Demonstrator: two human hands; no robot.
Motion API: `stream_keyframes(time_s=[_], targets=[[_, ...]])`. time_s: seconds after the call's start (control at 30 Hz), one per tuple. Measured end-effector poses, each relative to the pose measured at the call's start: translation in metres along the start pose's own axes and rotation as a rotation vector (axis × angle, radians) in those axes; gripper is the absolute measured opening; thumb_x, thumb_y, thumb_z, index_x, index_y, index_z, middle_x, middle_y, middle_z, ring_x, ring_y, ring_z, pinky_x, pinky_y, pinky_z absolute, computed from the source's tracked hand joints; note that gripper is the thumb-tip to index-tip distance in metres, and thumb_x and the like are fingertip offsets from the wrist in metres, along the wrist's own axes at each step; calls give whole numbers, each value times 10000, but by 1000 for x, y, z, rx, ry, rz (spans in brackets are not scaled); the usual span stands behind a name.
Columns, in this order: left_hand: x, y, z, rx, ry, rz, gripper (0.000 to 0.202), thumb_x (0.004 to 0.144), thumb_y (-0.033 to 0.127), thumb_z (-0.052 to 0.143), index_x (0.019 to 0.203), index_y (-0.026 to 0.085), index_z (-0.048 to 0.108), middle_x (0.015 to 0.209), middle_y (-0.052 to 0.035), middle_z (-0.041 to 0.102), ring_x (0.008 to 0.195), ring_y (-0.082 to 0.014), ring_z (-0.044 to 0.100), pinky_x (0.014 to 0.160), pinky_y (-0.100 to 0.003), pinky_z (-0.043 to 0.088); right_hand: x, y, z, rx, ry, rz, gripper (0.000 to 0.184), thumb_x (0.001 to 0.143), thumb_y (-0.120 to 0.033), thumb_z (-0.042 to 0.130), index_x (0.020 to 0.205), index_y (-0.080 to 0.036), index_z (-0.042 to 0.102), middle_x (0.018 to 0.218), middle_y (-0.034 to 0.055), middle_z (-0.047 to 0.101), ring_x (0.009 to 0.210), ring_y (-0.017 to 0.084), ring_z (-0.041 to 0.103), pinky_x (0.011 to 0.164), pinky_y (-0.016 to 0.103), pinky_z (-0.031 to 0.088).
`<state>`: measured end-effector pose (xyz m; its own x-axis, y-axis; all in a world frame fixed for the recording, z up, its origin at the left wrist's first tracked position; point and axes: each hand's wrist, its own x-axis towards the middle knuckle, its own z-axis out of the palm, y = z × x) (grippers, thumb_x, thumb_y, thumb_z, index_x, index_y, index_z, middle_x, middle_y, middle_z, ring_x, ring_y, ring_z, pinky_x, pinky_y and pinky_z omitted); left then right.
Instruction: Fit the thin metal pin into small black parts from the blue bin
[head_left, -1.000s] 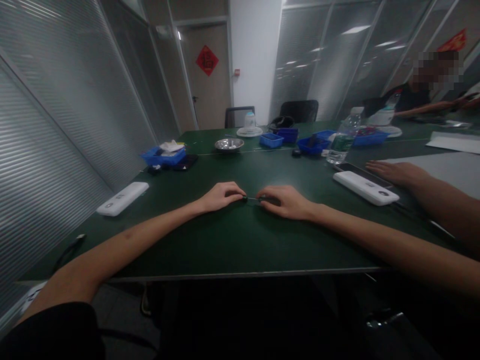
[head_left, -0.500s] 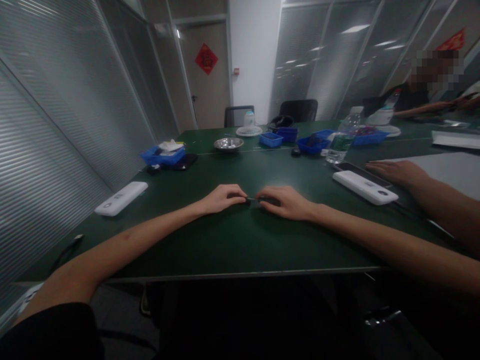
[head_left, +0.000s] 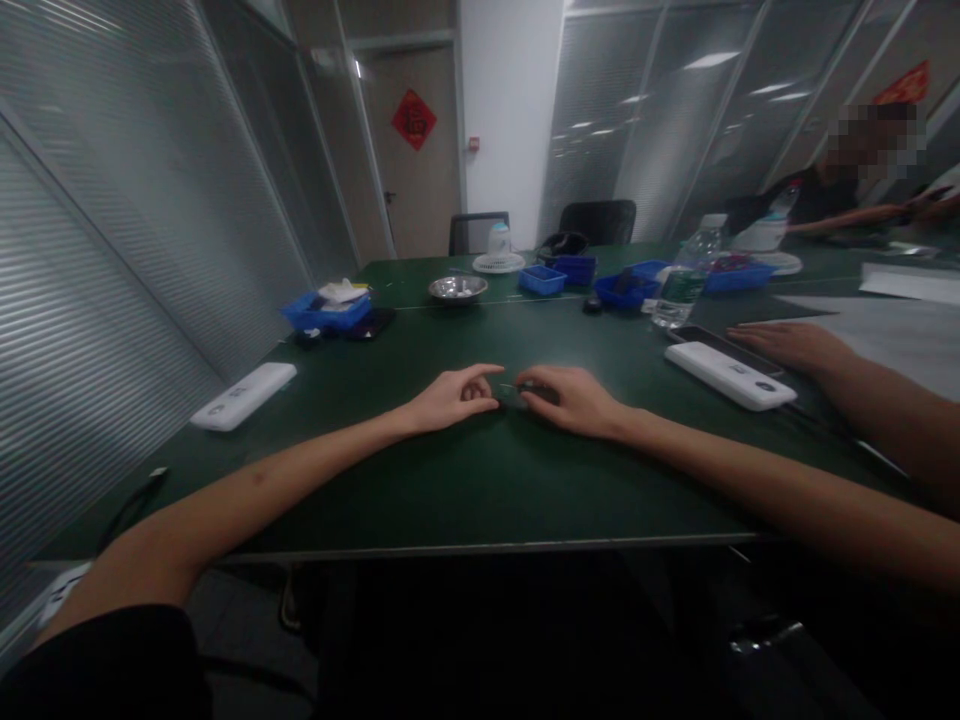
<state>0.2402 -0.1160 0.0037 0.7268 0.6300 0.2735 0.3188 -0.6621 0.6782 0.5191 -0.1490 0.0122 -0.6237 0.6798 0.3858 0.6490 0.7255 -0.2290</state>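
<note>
Counter [head_left: 420, 490], green. Left hand [head_left: 452, 400]: grip spread, nothing seen held. Right hand [head_left: 574, 402]: grip pinched on the item below. Thin item [head_left: 508, 387], unidentified: projected from that pinch toward the left hand. Fine close-set handling judged in hand; steadiness called for.

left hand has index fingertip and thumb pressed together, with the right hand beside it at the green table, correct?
No: the head view shows the left hand with its index fingertip and thumb apart; the right hand is beside it at the green table.
</note>
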Motion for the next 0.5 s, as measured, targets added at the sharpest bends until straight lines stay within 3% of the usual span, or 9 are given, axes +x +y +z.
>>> stream_keyframes(time_s=[0.07,0.17,0.3,0.4,0.5], targets=[[-1,1,-1,58,32,15,357,976,407,670,1271,206,688,1016,-61,704,873,-190,649,776,-319,502,1,1,0,-22,6,47,309,1011,-375,546,1236,-197,662,1092,86,748,875,215,683,748,323,482],[0,2,-2,169,72,93,222,989,396,651,1031,201,750,1172,-97,682,1096,-240,637,958,-384,494,2,3,0,-59,26,150,310,1004,-396,555,1216,-207,679,1048,82,753,838,218,679,711,319,470],[0,6,-2,210,-7,165,158,1027,316,592,1085,225,707,1409,-97,623,1360,-260,519,1138,-454,391,4,6,0,-71,45,266,292,997,-414,565,1186,-232,692,986,70,755,816,219,681,676,306,456],[0,10,-1,239,-68,172,183,1056,302,537,1153,232,675,1366,-91,659,1351,-253,535,1143,-461,367,4,8,2,-77,40,288,287,997,-423,566,1178,-242,696,977,66,755,833,226,688,682,307,457],[-1,11,-1,309,-57,183,232,1066,322,521,1220,230,668,1282,-86,694,1262,-249,588,1104,-445,381,4,9,3,-83,30,277,295,995,-434,564,1177,-246,699,989,67,754,839,230,688,686,310,456]])
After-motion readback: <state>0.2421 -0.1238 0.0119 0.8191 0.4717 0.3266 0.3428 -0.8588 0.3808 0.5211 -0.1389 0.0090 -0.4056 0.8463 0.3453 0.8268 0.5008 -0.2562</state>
